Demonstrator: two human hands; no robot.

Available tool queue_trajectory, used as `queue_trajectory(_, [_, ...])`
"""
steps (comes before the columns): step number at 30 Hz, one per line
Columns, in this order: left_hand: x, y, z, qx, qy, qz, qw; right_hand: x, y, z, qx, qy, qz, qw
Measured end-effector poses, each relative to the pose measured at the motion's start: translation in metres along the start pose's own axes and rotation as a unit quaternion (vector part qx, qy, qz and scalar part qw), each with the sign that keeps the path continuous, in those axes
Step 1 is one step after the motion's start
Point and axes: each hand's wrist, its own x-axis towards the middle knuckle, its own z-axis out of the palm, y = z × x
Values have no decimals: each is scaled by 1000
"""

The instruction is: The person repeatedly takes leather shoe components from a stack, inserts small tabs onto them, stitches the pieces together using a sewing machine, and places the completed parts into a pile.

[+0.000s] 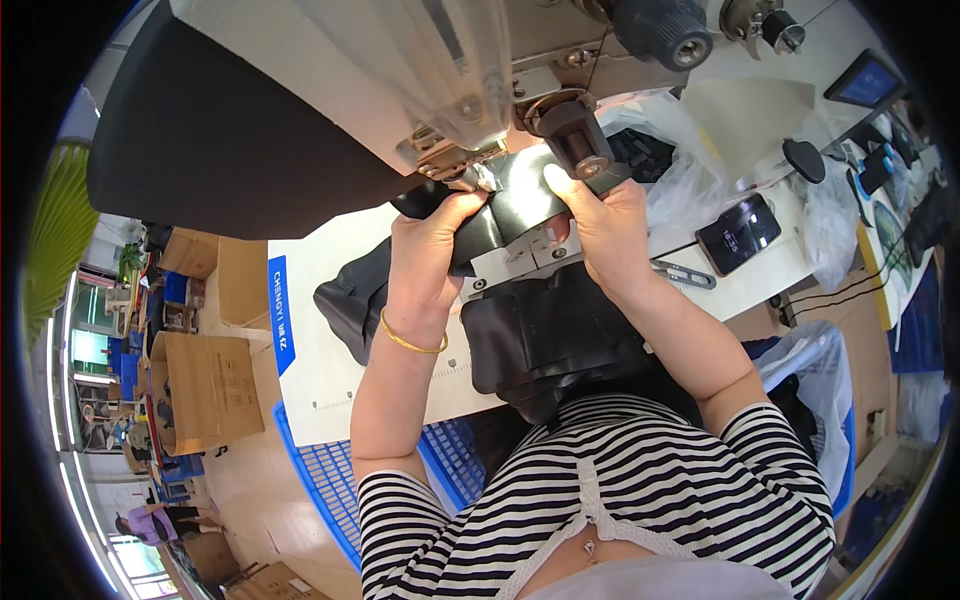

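Observation:
A strip of shiny black material (524, 196) lies under the lit needle area of a sewing machine (350, 70). My left hand (432, 240) pinches its left end beside the presser foot (470, 178). On the other side my right hand (608, 225) grips the right end, thumb on top. The strip is stretched between both hands. More folded black material (545, 325) hangs over the table's near edge at my lap, and another black piece (358, 298) lies left of my left wrist.
A phone (740, 234) and thread snips (685, 274) lie right of my right hand. Clear plastic bags (680, 140) with black pieces sit behind it. Blue baskets (320, 480) stand below the white table (330, 350). Cardboard boxes (210, 390) are on the floor at left.

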Motion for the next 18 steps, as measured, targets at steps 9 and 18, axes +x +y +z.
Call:
queue_trajectory(9, [8,-4,-2,1,15,5,1000,3,-2,-2,-16,-8,0,1000])
queue_trajectory(18, [15,0,-12,-27,-6,-51,998,7,-4,-6,-27,-21,23,999])
